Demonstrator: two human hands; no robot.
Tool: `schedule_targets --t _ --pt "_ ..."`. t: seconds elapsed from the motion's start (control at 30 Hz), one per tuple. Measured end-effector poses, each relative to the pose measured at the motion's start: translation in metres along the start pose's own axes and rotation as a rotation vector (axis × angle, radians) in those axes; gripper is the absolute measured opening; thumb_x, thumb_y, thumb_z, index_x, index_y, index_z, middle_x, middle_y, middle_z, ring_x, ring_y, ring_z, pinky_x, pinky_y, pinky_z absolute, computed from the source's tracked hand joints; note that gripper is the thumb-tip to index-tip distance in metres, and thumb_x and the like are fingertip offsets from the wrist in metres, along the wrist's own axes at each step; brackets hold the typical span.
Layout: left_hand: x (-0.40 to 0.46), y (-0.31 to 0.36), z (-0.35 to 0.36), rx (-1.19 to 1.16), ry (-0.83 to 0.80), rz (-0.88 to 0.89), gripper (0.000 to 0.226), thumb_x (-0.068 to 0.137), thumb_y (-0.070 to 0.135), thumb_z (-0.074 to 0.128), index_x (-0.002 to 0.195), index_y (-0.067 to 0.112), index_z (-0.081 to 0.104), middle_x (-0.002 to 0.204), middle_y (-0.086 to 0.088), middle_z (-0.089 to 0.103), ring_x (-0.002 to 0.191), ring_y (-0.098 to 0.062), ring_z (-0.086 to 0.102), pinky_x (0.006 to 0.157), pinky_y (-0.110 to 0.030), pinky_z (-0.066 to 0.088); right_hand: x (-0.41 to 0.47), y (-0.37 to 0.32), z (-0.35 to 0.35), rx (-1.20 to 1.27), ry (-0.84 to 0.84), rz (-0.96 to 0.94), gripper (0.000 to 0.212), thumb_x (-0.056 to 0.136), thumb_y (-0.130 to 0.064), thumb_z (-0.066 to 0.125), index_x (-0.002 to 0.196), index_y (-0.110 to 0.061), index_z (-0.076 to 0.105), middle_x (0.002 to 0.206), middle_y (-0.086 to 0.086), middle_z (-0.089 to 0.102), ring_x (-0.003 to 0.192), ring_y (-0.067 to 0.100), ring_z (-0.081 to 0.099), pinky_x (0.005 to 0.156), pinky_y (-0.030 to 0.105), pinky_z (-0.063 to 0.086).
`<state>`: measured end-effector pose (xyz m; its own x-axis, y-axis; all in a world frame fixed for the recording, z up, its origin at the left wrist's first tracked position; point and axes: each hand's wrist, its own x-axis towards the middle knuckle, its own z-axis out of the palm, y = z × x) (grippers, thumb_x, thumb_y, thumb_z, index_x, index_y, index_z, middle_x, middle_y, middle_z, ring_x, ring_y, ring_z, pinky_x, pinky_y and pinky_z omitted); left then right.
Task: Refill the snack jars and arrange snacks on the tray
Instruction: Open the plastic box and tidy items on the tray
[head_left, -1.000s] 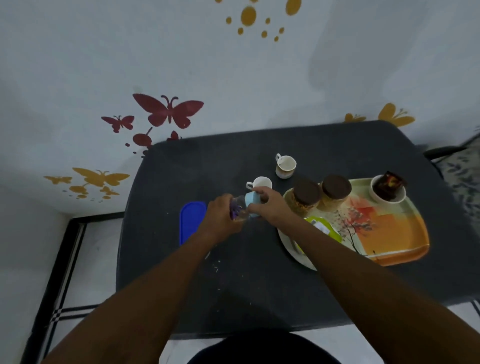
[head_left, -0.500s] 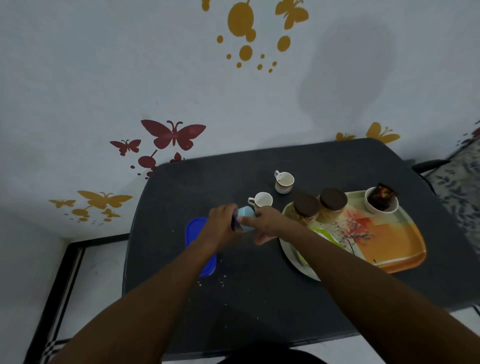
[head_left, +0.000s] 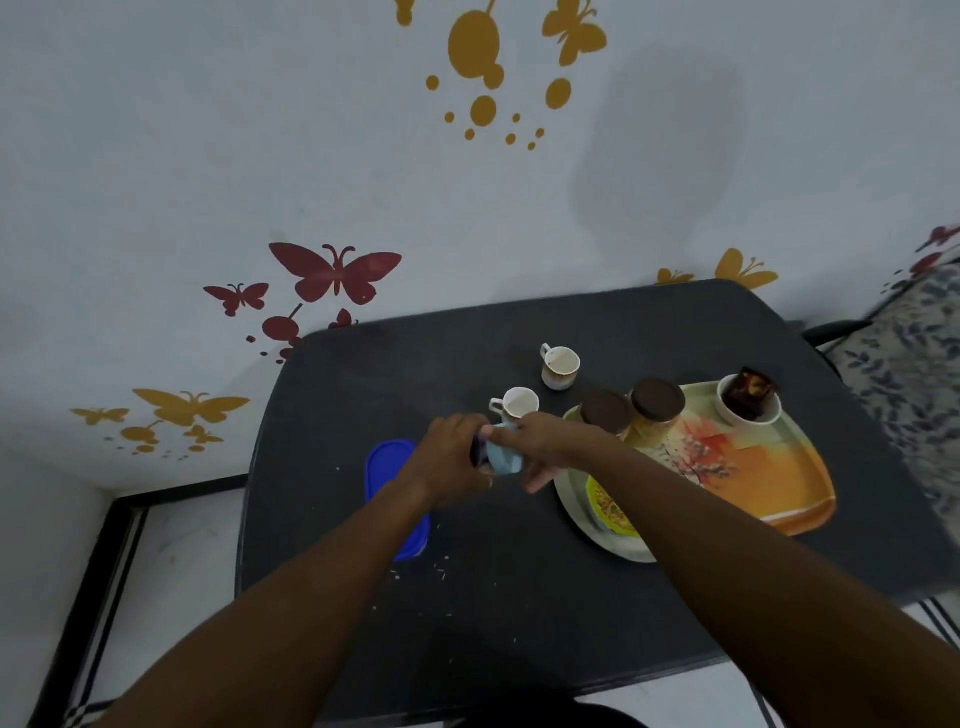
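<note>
Both hands meet over the dark table (head_left: 519, 597) on a small jar with a light blue lid (head_left: 503, 456). My left hand (head_left: 452, 460) grips the jar's body, which it mostly hides. My right hand (head_left: 540, 441) holds the blue lid from the right, with some fingers pointing down. Right of them lies the orange patterned tray (head_left: 769, 467) with two brown-lidded jars (head_left: 605, 413) (head_left: 655, 402) of snacks at its far left. A white bowl (head_left: 748, 410) holding a dark snack packet stands at the tray's far corner.
A blue flat lid (head_left: 389, 467) lies left of my hands, partly under my left forearm. Two white cups (head_left: 519, 404) (head_left: 560, 366) stand behind the hands. A white plate (head_left: 576, 499) with a green packet (head_left: 608, 506) overlaps the tray's near left. Crumbs dot the table. A patterned chair (head_left: 904, 374) is at right.
The camera has tilted up, so the table sits lower in view. My hands stay together on the small jar, and the blue lid now faces more toward the right hand.
</note>
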<state>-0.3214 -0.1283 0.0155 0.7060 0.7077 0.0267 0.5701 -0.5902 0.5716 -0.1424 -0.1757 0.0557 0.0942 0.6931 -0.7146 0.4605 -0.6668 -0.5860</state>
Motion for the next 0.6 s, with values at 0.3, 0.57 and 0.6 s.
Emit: schedule_targets --t 0.3,0.57,0.6 --pt "0.029 0.030 0.019 -0.076 0.183 0.005 0.050 0.066 0.030 0.088 0.108 0.019 0.063 0.099 0.002 0.065 0.093 -0.023 0.059 0.085 -0.037 0.048 -0.014 0.025 -0.008 0.091 0.334 -0.154 0.071 0.096 -0.066 0.048 0.126 -0.002 0.044 0.098 0.020 0.060 0.060 0.024 0.058 0.052 0.031 0.049" --pt "0.076 0.095 0.060 -0.104 0.163 0.057 0.070 0.068 0.046 0.088 0.121 0.009 0.061 0.110 -0.004 0.060 0.102 -0.022 0.052 0.087 -0.035 0.045 -0.024 0.073 -0.091 0.016 0.479 -0.070 0.092 0.076 -0.088 0.050 0.122 -0.009 0.049 0.111 0.012 0.061 0.084 0.023 0.062 0.065 0.034 0.050" --pt "0.085 0.107 0.068 -0.113 0.173 0.057 0.068 0.068 0.045 0.088 0.120 0.011 0.061 0.111 -0.005 0.061 0.101 -0.022 0.051 0.087 -0.037 0.046 -0.026 0.082 -0.103 0.020 0.523 -0.124 0.091 0.076 -0.083 0.057 0.130 -0.011 0.047 0.119 0.008 0.059 0.094 0.020 0.061 0.070 0.033 0.051"
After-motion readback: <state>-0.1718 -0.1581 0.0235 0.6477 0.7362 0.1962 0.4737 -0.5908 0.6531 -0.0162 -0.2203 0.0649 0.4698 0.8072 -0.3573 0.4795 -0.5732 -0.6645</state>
